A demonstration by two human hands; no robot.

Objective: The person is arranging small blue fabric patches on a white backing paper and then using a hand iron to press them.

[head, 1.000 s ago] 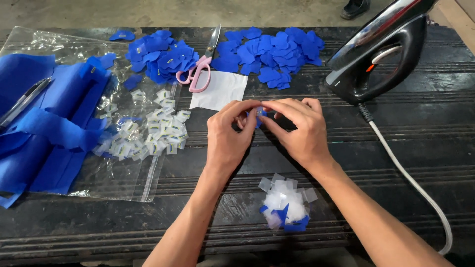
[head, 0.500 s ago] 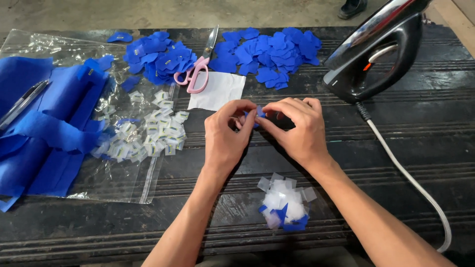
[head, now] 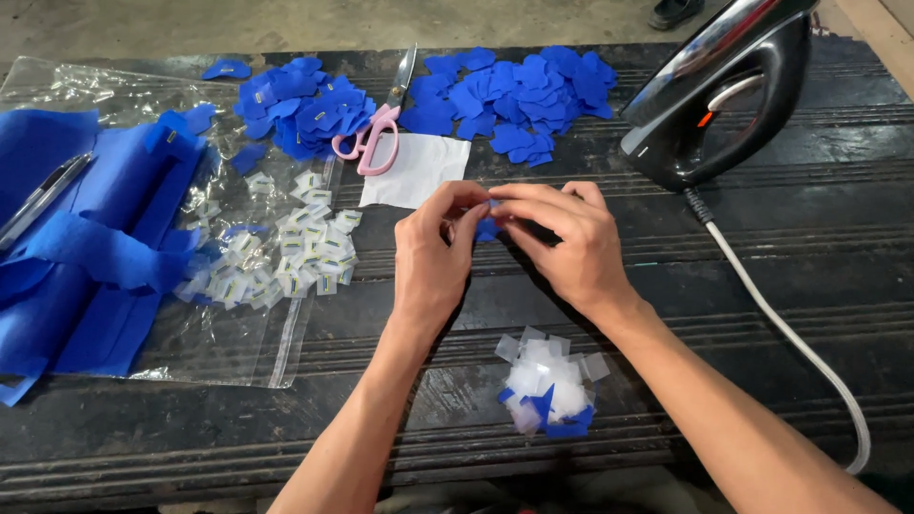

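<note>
Pinching a small blue fabric piece (head: 487, 228) between their fingertips, the left hand (head: 433, 257) and right hand (head: 566, 243) meet above the dark bench (head: 781, 381), near pink-handled scissors (head: 376, 133).

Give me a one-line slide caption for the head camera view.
Both hands, left hand and right hand, pinch a small blue fabric piece above a dark table.

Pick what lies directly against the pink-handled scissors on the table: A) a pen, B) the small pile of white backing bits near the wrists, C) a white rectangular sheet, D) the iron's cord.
C: the white sheet lies right beside the handles of the pink-handled scissors, while the iron's cord and the white scrap pile lie well away from them.
</note>
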